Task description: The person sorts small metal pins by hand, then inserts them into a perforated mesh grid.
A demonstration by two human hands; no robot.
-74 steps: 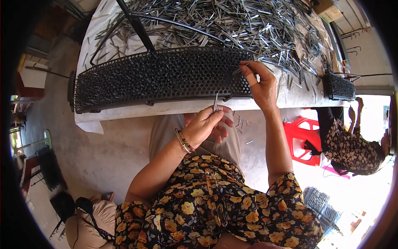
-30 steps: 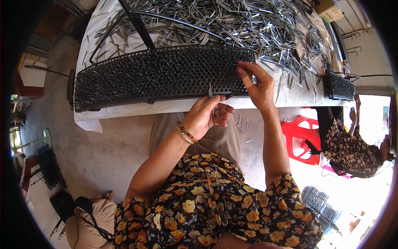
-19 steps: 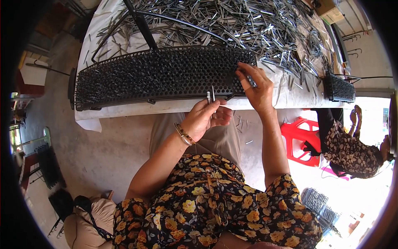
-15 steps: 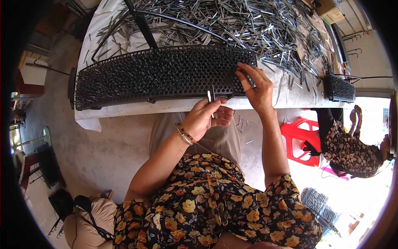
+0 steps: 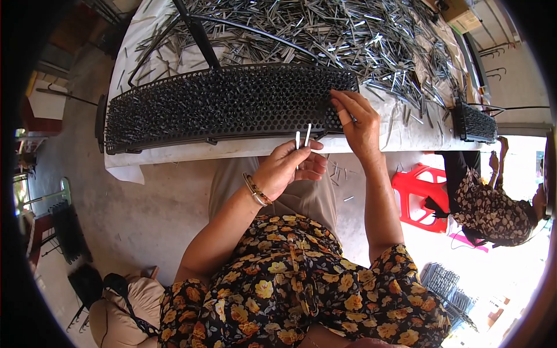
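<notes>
A long black perforated rack (image 5: pixel 272 123) lies across the near edge of the table, many of its holes filled with small upright dark pieces. Just off its front edge, my left hand (image 5: pixel 285 168) pinches a couple of thin metal strips (image 5: pixel 303 137) between thumb and finger, their pale ends pointing up. My right hand (image 5: pixel 361 123) is over the right end of the rack, thumb and fingertips pressed together at the holes. Whatever lies between those fingertips is too small to make out. A tan band wraps one right finger.
Loose metal strips (image 5: pixel 371 49) lie heaped on the white-covered table (image 5: pixel 174 152) beyond the rack. Black rods (image 5: pixel 200 40) rise over it. A smaller rack (image 5: pixel 477 123) sits at the right, near a red stool (image 5: pixel 419 200) and another person (image 5: pixel 499 217).
The strips in my left hand have turned, and their pale ends now stand up side by side. My right hand has shifted very slightly left over the rack.
</notes>
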